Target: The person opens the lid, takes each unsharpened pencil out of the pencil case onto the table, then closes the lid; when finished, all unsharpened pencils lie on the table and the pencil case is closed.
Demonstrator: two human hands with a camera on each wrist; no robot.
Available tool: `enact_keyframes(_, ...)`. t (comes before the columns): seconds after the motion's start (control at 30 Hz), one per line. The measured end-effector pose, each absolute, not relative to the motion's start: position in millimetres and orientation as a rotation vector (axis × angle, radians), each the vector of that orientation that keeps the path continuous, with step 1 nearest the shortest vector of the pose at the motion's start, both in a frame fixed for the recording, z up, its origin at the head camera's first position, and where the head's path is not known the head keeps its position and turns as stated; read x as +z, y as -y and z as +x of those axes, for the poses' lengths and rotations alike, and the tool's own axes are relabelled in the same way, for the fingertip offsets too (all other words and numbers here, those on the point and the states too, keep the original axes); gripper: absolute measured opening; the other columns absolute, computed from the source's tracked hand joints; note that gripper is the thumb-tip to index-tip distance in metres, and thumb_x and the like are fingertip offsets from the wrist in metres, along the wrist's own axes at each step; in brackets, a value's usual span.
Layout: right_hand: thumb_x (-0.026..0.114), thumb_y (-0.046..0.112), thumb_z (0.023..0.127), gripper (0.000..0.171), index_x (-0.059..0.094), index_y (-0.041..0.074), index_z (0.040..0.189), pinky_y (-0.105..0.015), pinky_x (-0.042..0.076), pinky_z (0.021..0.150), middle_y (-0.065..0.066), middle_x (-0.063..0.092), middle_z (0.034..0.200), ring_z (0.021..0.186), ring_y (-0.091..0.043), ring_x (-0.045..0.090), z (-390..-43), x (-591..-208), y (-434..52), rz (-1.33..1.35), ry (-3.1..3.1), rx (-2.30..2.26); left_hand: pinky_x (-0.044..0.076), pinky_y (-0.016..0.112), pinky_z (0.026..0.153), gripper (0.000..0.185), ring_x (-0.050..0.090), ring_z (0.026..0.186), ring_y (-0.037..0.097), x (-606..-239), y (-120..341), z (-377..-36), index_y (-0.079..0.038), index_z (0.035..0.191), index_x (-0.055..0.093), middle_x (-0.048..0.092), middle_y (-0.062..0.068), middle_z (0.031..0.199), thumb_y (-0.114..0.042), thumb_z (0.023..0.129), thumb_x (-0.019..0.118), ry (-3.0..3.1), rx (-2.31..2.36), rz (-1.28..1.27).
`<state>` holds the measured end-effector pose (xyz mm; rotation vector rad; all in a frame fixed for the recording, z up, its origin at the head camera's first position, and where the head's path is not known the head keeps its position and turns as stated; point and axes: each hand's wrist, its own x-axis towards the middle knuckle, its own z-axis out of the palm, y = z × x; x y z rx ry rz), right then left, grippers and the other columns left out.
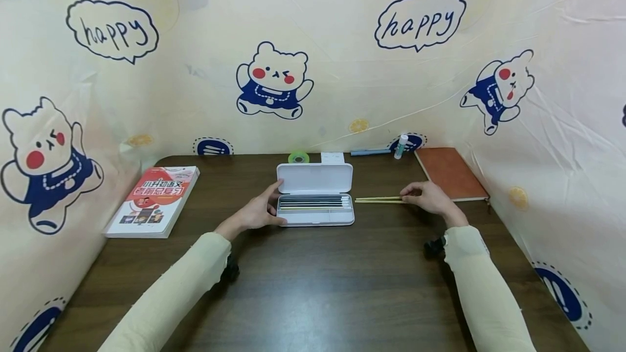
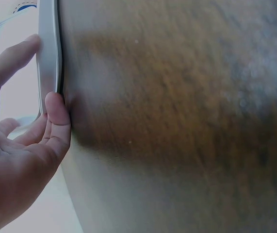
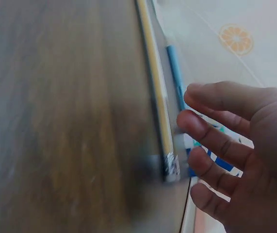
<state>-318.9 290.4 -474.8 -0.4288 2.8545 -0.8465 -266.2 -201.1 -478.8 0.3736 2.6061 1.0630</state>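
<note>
The pencils lie on the tabletop just right of the open pencil case, long axis left-to-right. Your right hand pinches their near end; your left hand, fingers relaxed, touches the case's left edge.

Soft, even light is filling the head view, with a pale sheen glaring off the dark brown wooden table nearer the person than both hands. Wide-angle distortion is bending the edges. Both wrist views are smearing with motion blur; the left hand and the right hand are staying fairly sharp against blurred wood.
</note>
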Motion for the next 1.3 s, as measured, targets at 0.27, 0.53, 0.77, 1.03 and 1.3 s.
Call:
enact_keyframes(0.27,0.066,0.027,0.097,0.027,0.071,0.011,0.118,-0.047,0.047,0.094,-0.007,0.072,0.113,0.104,-0.025,0.061,-317,-463,-269,-0.489,-2.779,-0.940,0.049,0.030,0.079,0.114,0.060,0.089,0.017,-480,202,-266,-0.025,0.162,0.005,0.048,0.018,0.149,-0.024,0.081,0.085,-2.610,1.061,0.372)
enact_keyframes(0.53,0.066,0.026,0.097,0.027,0.072,0.010,0.116,-0.038,0.046,0.087,-0.003,0.072,0.108,0.097,-0.021,0.060,-315,-460,-233,-0.598,-2.748,-0.957,0.049,0.030,0.079,0.114,0.060,0.089,0.017,-480,202,-266,-0.026,0.162,0.005,0.047,0.019,0.150,-0.025,0.080,0.085,-2.601,1.066,0.364)
enact_keyframes(0.77,0.067,0.025,0.095,0.022,0.074,0.012,0.112,-0.037,0.047,0.086,-0.001,0.073,0.104,0.094,-0.020,0.060,-314,-463,-197,-0.649,-2.702,-0.974,0.048,0.031,0.081,0.114,0.060,0.089,0.017,-481,203,-267,-0.027,0.162,0.005,0.048,0.018,0.150,-0.026,0.081,0.085,-2.613,1.058,0.368)
enact_keyframes(1.03,0.068,0.021,0.095,0.017,0.074,0.012,0.108,-0.030,0.047,0.074,-0.002,0.074,0.101,0.084,-0.016,0.058,-309,-467,-162,-0.763,-2.646,-0.995,0.048,0.032,0.082,0.114,0.059,0.089,0.018,-481,202,-267,-0.028,0.161,0.006,0.048,0.017,0.150,-0.027,0.080,0.085,-2.611,1.061,0.359)
enact_keyframes(1.3,0.069,0.018,0.093,0.014,0.074,0.013,0.105,-0.030,0.045,0.073,0.000,0.072,0.096,0.080,-0.014,0.054,-310,-474,-142,-0.818,-2.654,-0.893,0.048,0.032,0.083,0.114,0.059,0.089,0.018,-482,203,-267,-0.027,0.162,0.006,0.048,0.017,0.149,-0.027,0.080,0.085,-2.614,1.060,0.372)
